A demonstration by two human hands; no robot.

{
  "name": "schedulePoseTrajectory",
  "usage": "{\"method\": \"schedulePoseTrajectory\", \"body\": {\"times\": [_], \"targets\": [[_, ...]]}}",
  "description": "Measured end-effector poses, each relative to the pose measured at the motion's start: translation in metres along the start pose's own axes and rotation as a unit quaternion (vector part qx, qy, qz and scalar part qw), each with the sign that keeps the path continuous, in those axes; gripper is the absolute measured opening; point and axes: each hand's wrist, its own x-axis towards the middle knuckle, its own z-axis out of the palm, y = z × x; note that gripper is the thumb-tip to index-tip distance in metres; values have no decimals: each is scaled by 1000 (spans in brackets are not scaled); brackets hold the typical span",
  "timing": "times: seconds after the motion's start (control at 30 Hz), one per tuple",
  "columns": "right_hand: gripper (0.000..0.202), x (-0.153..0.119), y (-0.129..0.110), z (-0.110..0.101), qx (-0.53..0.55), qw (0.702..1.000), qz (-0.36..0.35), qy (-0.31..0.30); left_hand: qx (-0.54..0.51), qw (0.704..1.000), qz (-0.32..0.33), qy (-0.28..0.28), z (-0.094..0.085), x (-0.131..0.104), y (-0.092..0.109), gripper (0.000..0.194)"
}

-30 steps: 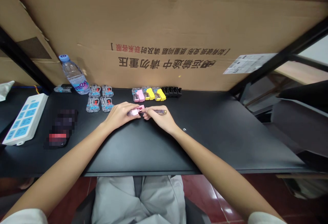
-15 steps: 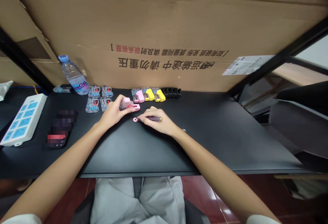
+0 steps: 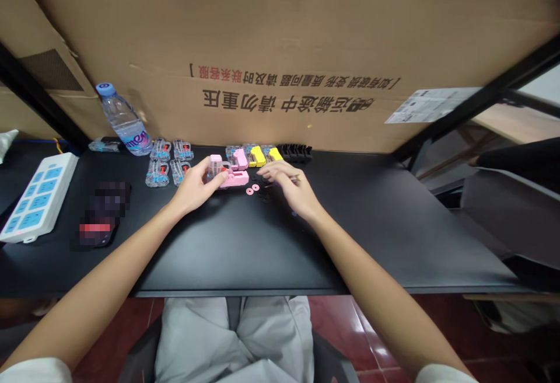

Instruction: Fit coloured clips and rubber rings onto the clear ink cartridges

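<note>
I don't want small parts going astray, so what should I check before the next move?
1. Pink-and-clear piece held in the left hand: ok.
2. Slim pen-like tool in the right hand: ok; its tip is too dim to make out, so tip position: cannot tell.
3. Two pink discs in plain sight on the table: ok.
4. All small parts together: not ok; a small bluish piece lies apart from the discs.
5. Count of the dark bits by the right fingers: cannot tell, black on black.
6. Bottle capped: ok.
</note>
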Motion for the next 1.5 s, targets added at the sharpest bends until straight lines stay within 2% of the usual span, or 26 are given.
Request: {"method": "schedulePoseTrajectory", "body": {"times": [0.1,0.17,0.23,0.37,0.43,0.53,0.6,0.73,0.97,1.2,1.5], "targets": [[21,-4,-4,6,-58,995,-71,-41,-39,998,8,-41,3,-4,10,36],[19,-7,-6,10,-79,989,-90,-83,-43,997,16,-54,5,-7,17,35],[22,-10,-8,14,-76,987,-92,-112,-46,997,16,-52,8,-10,22,34],[26,-12,-10,17,-44,989,-77,-114,-104,992,-13,-68,10,-11,23,39],[24,-12,-11,17,-40,988,-74,-126,-125,989,-20,-77,10,-10,21,40],[19,-10,-12,18,-39,986,-69,-148,-133,989,-15,-58,12,-9,19,39],[19,-9,-13,18,-24,988,-55,-145,-161,985,-21,-50,14,-9,19,40],[20,-8,-16,16,23,990,-28,-136,-218,973,-32,-68,18,-7,20,47],[24,-7,-15,18,50,988,-13,-145,-228,971,-18,-63,19,-4,22,48],[22,-7,-11,17,40,989,-23,-138,-251,966,-14,-60,23,-3,18,48],[23,-7,-9,17,6,990,-53,-132,-245,968,-24,-42,19,-4,18,48]]}}
